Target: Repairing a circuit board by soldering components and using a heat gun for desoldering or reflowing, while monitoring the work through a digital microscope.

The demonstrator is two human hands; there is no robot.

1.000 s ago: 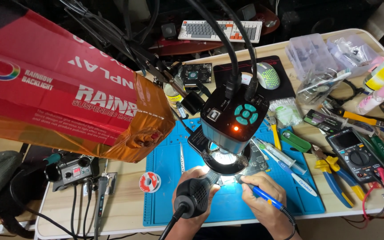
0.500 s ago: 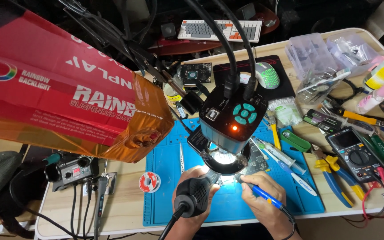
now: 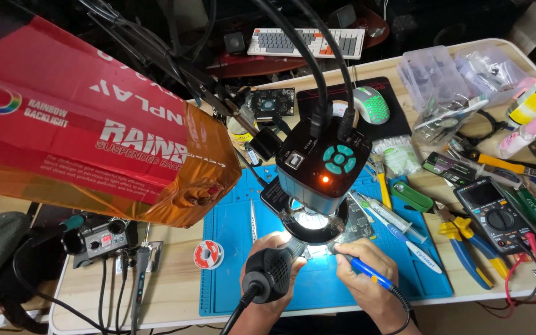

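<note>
At the front edge of the blue silicone mat (image 3: 231,291), the left hand (image 3: 262,257) curls its fingers closed around a black hot-air handle (image 3: 274,273), a ribbed cylinder with a perforated end cap and a cable trailing toward the table's front edge. The right hand (image 3: 361,273) pinches a slim blue-handled iron (image 3: 373,279) like a pen, tip aimed left. Both tools meet over a small circuit board (image 3: 358,226), which lies on the mat under the glowing ring light of a glossy black microscope camera (image 3: 321,164); the board is mostly hidden. A solder spool (image 3: 208,254) sits just beside the mat's left edge. Yellow-handled pliers (image 3: 463,245) and a dark multimeter (image 3: 494,211) lie near the table's right edge.
</note>
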